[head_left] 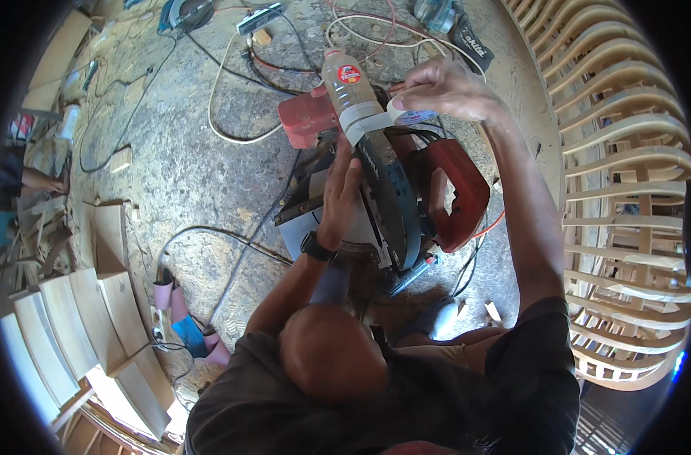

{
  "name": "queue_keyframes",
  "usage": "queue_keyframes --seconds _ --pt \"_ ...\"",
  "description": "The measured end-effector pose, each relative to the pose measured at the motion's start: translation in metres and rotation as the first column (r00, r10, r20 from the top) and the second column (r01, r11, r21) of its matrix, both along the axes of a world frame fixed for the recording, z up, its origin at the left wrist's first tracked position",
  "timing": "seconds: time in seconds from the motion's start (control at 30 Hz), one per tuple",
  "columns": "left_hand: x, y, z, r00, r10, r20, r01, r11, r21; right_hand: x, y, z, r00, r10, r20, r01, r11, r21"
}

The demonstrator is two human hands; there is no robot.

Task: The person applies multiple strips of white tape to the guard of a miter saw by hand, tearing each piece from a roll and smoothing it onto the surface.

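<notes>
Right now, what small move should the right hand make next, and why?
Probably carry the tape roll around the clear bottle: the right hand holds the roll, and a pale strip stretches from it to the bottle.

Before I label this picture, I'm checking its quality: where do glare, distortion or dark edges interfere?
All in the head view: black surrounds the rim; fisheye bends the wooden boards at left; glare whitens the lower left; the right hand and tape roll look fairly sharp.

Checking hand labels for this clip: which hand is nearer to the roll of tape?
Right. The right hand is holding the roll of tape; the left hand is apart from it, lower and further left in the picture, near the bottle's base.
</notes>
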State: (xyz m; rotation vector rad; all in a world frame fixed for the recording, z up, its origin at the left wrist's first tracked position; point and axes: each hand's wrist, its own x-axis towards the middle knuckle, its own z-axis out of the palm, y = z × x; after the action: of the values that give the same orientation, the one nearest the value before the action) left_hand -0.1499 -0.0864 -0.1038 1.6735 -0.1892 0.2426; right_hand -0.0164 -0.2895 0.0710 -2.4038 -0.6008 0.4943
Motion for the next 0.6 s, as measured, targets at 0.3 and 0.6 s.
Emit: queue_keyframes --seconds 0.3,0.6 --pt "0.076 0.021 0.115 0.985 -0.112 0.130 0.031 0.863 0.505 -0.005 -0.021 -0.012 1.000 -0.018 -0.014 0.018 1.000 0.006" --pt "0.163 -0.001 0.126 0.738 -0.643 -0.203 0.534 0.373 0.759 -0.014 -0.034 -0.026 0.978 -0.030 0.204 0.027 0.999 0.018"
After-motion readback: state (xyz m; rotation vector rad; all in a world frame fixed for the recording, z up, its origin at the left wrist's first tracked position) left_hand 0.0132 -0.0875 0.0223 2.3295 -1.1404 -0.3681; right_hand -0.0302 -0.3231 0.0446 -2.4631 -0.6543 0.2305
